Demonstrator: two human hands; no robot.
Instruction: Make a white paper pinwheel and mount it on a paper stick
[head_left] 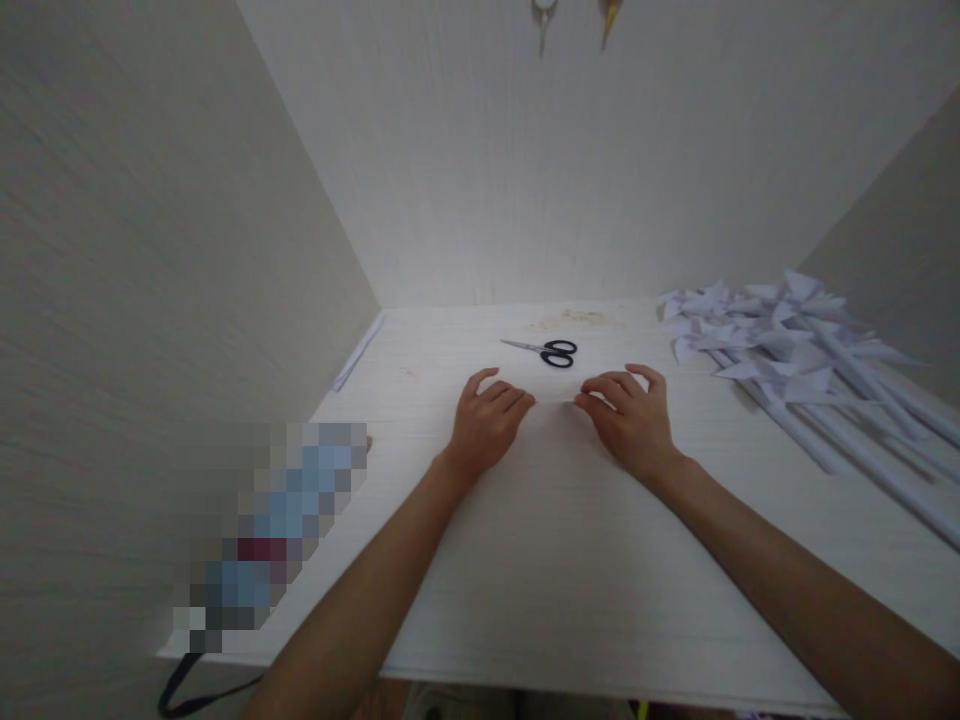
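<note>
Thumb and fingers of my left hand (487, 425) are pinched together over the middle of the white table. Facing it, my right hand (630, 420) is pinched in the same way, its little finger raised. Between the fingertips runs a thin edge of white paper (553, 397), held at both ends. The paper's outline is hard to make out against the white tabletop. Just beyond my hands lies a pair of scissors (551, 352) with black handles, blades pointing left, touched by neither hand.
Several white paper pinwheels (795, 340) on rolled paper sticks (840, 440) are heaped at the right. A folded white strip (358, 352) lies along the left wall. A blurred-out bluish object (292, 510) is at the front left, by a black strap (187, 690). Walls enclose the table.
</note>
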